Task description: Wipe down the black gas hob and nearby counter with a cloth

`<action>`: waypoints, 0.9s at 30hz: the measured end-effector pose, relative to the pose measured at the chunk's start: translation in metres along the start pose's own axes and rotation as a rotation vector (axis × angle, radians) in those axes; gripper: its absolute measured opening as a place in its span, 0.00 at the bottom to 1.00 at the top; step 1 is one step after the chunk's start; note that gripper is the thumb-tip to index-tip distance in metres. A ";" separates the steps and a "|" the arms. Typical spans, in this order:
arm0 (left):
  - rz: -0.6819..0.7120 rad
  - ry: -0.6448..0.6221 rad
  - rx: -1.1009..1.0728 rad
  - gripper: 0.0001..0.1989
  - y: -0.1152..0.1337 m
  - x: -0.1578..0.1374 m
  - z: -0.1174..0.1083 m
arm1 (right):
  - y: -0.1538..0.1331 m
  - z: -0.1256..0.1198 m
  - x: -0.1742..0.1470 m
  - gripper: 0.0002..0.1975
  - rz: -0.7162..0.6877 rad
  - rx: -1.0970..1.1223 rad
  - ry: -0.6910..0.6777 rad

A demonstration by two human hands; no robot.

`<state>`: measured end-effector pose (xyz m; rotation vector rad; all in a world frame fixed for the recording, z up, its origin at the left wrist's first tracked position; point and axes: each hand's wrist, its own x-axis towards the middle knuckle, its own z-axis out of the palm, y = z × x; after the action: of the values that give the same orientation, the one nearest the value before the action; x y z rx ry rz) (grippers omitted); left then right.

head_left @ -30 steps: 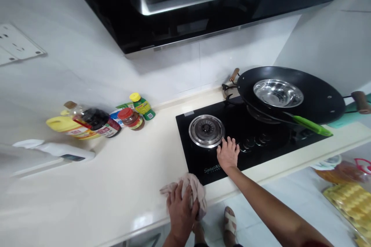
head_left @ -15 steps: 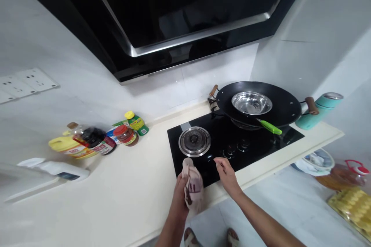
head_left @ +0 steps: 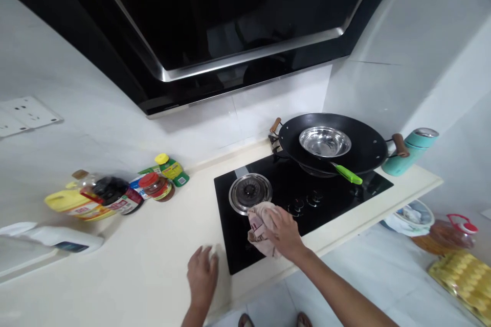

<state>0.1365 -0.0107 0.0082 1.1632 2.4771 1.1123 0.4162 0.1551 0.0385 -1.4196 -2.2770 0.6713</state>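
A crumpled pale pink cloth (head_left: 258, 230) is in my right hand (head_left: 287, 232), against the front left part of the black glass gas stove (head_left: 233, 237). My fingers lie over its right side. The round metal burner (head_left: 250, 193) is just beyond the cloth. My left hand (head_left: 203, 271) is over the cream counter (head_left: 164, 260), left of the stove, holding nothing with its fingers slightly apart. Whether it touches the counter I cannot tell.
A black wok (head_left: 364, 150) stands on the right burner, holding a steel bowl (head_left: 326, 142) and a green-handled utensil (head_left: 347, 173). Beside it stands a turquoise flask (head_left: 406, 156). Sauce bottles (head_left: 115, 194) and a white spray bottle (head_left: 69, 239) line the left. The range hood (head_left: 238, 15) hangs above.
The cloth has passed from my left hand to my right and now meets the stove top. My left hand has moved left over the counter. The view has shifted slightly.
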 end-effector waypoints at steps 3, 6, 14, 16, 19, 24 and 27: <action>0.020 0.009 0.164 0.25 -0.022 -0.007 -0.024 | -0.033 0.017 0.007 0.36 -0.029 -0.068 -0.148; 0.047 0.014 0.338 0.27 -0.041 -0.013 -0.029 | -0.058 0.039 -0.008 0.31 -0.173 0.009 -0.264; 0.124 0.007 0.673 0.27 -0.063 -0.012 -0.022 | -0.077 0.077 -0.017 0.26 -0.570 0.152 -0.349; 0.100 -0.010 0.654 0.28 -0.062 -0.011 -0.024 | -0.059 0.075 0.001 0.24 -0.466 0.139 -0.258; 0.081 -0.022 0.635 0.29 -0.062 -0.011 -0.024 | -0.019 0.065 0.027 0.22 -0.230 0.065 -0.064; 0.059 -0.026 0.600 0.29 -0.071 -0.011 -0.020 | 0.019 0.045 0.055 0.22 -0.001 0.000 0.186; 0.037 -0.019 0.576 0.29 -0.079 -0.010 -0.017 | 0.014 0.041 0.058 0.22 0.054 -0.075 0.198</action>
<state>0.0889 -0.0599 -0.0367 1.3414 2.8608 0.3835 0.3794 0.2047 0.0010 -1.5146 -2.1367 0.4423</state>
